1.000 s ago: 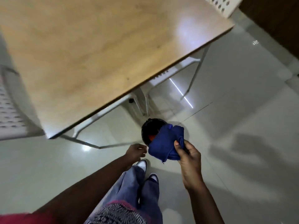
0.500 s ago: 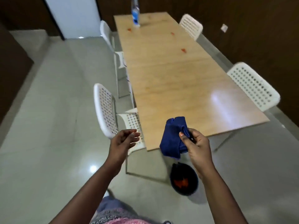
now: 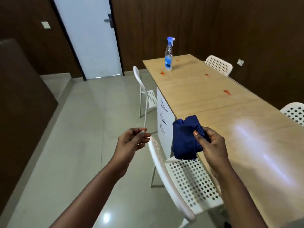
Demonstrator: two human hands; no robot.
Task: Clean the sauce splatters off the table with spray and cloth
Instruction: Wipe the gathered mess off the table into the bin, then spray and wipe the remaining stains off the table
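My right hand (image 3: 209, 143) grips a bunched dark blue cloth (image 3: 185, 139) above the near left edge of the long wooden table (image 3: 230, 129). My left hand (image 3: 132, 141) is held out over the floor to the left of it, fingers loosely curled and empty. A clear spray bottle (image 3: 169, 54) with a blue trigger head stands upright at the table's far end. Red sauce splatters lie on the tabletop: one beside the bottle (image 3: 162, 73), one further right (image 3: 207, 75), one mid-table near the right edge (image 3: 227, 92).
A white perforated chair (image 3: 185, 180) stands right below my hands. Another white chair (image 3: 146, 94) and a white drawer unit (image 3: 164, 116) sit along the table's left side. Two more chairs (image 3: 219, 65) stand on the right. A white door (image 3: 92, 37) is beyond the tiled floor.
My view has lifted from the floor and the black bin to the whole table and moved along its left side. The cloth stays in my right hand; my left hand stays empty.
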